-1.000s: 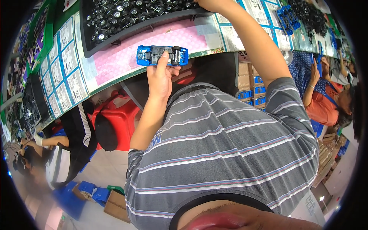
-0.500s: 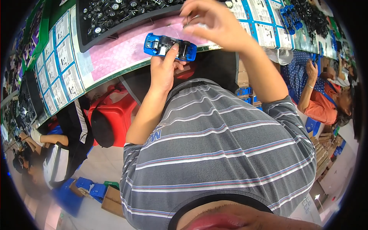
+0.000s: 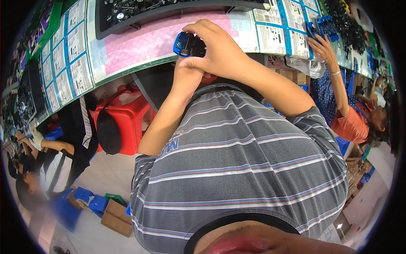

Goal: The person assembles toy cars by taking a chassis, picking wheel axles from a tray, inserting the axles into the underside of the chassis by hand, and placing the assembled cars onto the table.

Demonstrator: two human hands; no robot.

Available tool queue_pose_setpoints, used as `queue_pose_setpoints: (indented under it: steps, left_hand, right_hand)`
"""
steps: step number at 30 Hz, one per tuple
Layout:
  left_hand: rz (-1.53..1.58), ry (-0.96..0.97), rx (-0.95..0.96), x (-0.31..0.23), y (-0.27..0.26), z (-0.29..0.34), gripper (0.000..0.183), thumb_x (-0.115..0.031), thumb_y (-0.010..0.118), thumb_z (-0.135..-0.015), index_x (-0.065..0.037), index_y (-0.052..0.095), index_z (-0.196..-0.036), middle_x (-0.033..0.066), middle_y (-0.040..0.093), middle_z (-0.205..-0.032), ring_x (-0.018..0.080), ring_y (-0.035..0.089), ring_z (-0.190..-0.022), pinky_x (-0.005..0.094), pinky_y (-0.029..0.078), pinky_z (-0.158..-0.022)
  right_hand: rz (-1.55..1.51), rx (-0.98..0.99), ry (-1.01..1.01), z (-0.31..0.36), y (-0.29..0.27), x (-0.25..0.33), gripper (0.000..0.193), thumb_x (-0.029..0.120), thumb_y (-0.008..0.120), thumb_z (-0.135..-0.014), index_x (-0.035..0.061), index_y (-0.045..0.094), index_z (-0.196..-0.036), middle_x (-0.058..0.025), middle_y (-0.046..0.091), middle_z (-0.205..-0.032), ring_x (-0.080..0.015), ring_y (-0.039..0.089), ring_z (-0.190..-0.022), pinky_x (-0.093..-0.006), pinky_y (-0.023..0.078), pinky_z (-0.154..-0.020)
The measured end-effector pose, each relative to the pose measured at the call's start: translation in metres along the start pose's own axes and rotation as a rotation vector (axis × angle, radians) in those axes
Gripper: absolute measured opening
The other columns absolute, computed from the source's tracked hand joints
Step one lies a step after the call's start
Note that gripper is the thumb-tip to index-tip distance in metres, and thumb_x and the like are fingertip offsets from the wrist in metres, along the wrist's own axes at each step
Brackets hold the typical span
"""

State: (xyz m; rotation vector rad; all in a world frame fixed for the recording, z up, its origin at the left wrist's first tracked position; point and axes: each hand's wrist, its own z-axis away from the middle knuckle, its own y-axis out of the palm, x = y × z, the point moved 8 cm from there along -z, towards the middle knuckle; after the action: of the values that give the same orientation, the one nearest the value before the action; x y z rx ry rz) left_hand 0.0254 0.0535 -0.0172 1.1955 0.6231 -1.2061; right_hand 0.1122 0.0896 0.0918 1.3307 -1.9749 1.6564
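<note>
Over the pink mat (image 3: 139, 42), both hands' fingers (image 3: 203, 29) clasp the blue toy car (image 3: 185, 43).

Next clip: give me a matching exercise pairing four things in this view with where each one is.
Things:
1. blue toy car
2. dark parts tray
3. red plastic stool
4. cardboard box

Places:
A. on the floor, lower left
B. held between left hand and right hand
C. under the bench edge, left of the striped shirt
D. on the pink mat at the top

Pairs: 1-B, 2-D, 3-C, 4-A
</note>
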Motion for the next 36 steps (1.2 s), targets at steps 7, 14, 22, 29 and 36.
queue_pose_setpoints:
  steps: [7, 14, 22, 29, 36]
  left_hand:
    - [-0.051, -0.026, 0.088, -0.009, -0.006, -0.002, 0.015, -0.009, 0.059, -0.093, 0.0, 0.063, -0.105, 0.0069, 0.067, -0.083, 0.0109, 0.065, -0.068, 0.0228, 0.052, -0.057]
    - [-0.182, 0.098, 0.067, -0.006, -0.005, -0.009, 0.016, -0.011, 0.055, -0.097, 0.0, 0.064, -0.09, 0.0021, 0.063, -0.076, 0.0088, 0.057, -0.066, 0.0226, 0.046, -0.059]
    - [-0.15, 0.034, 0.006, -0.01, -0.022, -0.003, 0.017, -0.016, 0.057, -0.098, -0.005, 0.06, -0.11, 0.002, 0.063, -0.091, 0.0082, 0.058, -0.074, 0.0224, 0.045, -0.061]
    - [-0.349, -0.053, -0.483, -0.045, -0.163, 0.006, 0.04, -0.036, 0.067, -0.093, -0.004, 0.056, -0.115, -0.0004, 0.057, -0.076, 0.0083, 0.045, -0.06, 0.0273, 0.038, -0.054]
    - [-0.408, 0.187, -0.748, -0.145, -0.369, 0.002, 0.048, -0.027, 0.073, -0.091, 0.001, 0.052, -0.123, 0.0073, 0.065, -0.093, 0.013, 0.06, -0.078, 0.0259, 0.045, -0.063]
  right_hand:
    - [-0.079, 0.031, 0.048, 0.002, -0.01, -0.008, 0.054, 0.027, 0.085, -0.071, 0.0026, 0.062, -0.113, -0.014, 0.062, -0.105, -0.0279, 0.063, -0.094, -0.0365, 0.054, -0.082]
    - [-0.035, -0.012, 0.064, 0.008, -0.005, -0.014, 0.053, 0.027, 0.085, -0.072, 0.0003, 0.062, -0.111, -0.014, 0.062, -0.105, -0.0281, 0.065, -0.093, -0.0372, 0.054, -0.081]
    - [-0.118, -0.017, 0.053, 0.017, -0.024, -0.028, 0.045, 0.022, 0.083, -0.075, 0.0004, 0.063, -0.109, -0.0113, 0.063, -0.101, -0.0215, 0.063, -0.086, -0.0304, 0.052, -0.074]
    - [0.095, -0.304, 0.313, 0.071, -0.122, -0.128, 0.03, 0.021, 0.079, -0.081, 0.0006, 0.069, -0.101, -0.011, 0.068, -0.096, -0.0206, 0.067, -0.083, -0.0301, 0.055, -0.071]
    - [0.628, -0.367, 0.591, 0.151, -0.278, -0.206, 0.056, 0.0, 0.066, -0.072, 0.0015, 0.055, -0.127, -0.0225, 0.051, -0.132, -0.0425, 0.055, -0.113, -0.0453, 0.048, -0.095]
